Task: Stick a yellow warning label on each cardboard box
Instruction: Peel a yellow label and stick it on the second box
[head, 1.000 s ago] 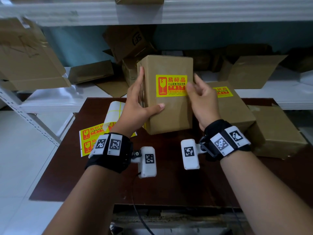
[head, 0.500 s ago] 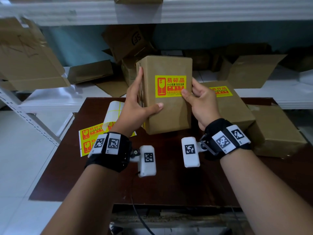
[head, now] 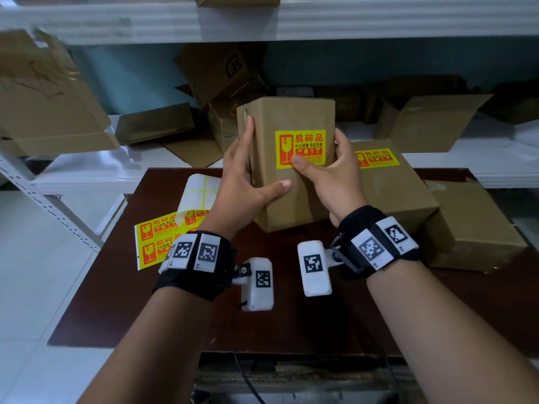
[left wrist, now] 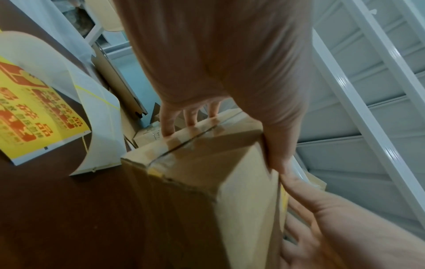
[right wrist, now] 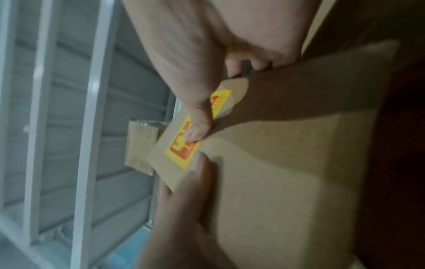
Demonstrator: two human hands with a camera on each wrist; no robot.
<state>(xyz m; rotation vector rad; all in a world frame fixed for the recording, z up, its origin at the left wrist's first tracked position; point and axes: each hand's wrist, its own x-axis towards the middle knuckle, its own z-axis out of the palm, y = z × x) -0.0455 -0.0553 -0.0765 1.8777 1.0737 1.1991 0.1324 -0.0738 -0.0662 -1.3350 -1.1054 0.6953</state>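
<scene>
A tall cardboard box (head: pixel 291 199) stands on end on the dark brown table (head: pixel 262 325), with a yellow warning label (head: pixel 300 148) on its front face. My left hand (head: pixel 248 182) grips the box's left edge, fingers on the side and thumb across the front. My right hand (head: pixel 329 173) grips the right edge, its thumb pressing the label's lower edge (right wrist: pixel 197 127). In the left wrist view my fingers (left wrist: pixel 168 120) lie along the box's taped side (left wrist: pixel 197 145). A sheet of yellow labels (head: pixel 157 240) lies at the table's left.
A second labelled box (head: pixel 399 193) lies right of the held one, and a plain box (head: pixel 472 228) beyond it. A curled white backing sheet (head: pixel 198 193) rests by the label sheet. White shelving (head: pixel 495 167) behind holds several open and flattened cartons.
My right hand has closed round the box's right edge, and its thumb has slid left across the lower part of the label. The left hand and the box have hardly moved.
</scene>
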